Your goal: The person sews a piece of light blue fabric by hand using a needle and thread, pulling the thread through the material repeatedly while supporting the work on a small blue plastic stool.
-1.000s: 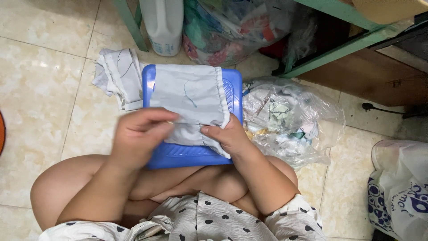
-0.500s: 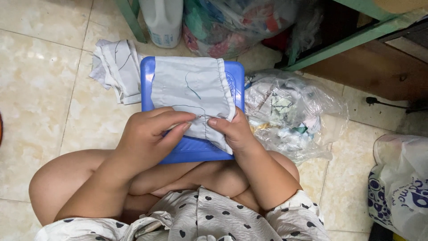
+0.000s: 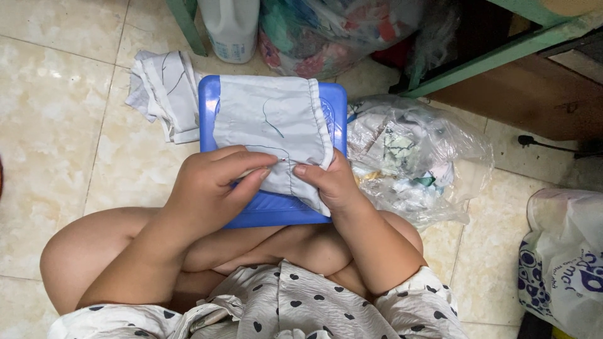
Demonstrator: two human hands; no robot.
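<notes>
A pale grey piece of cloth with a dark thread line lies across a blue plastic stool in front of my knees. My left hand rests on the cloth's near edge, fingers pinched at a small needle or pin by the seam. My right hand grips the cloth's lower right edge, thumb on top, fingertip nearly touching the left hand's. Both hands meet at the hem.
More grey cloth pieces lie on the tiled floor left of the stool. A clear plastic bag of fabric scraps sits to the right, a white printed bag further right. A white jug, a colourful bag and a green frame stand behind.
My left hand has slid right along the cloth's near edge to meet my right hand. The cloth and stool look closer in view.
</notes>
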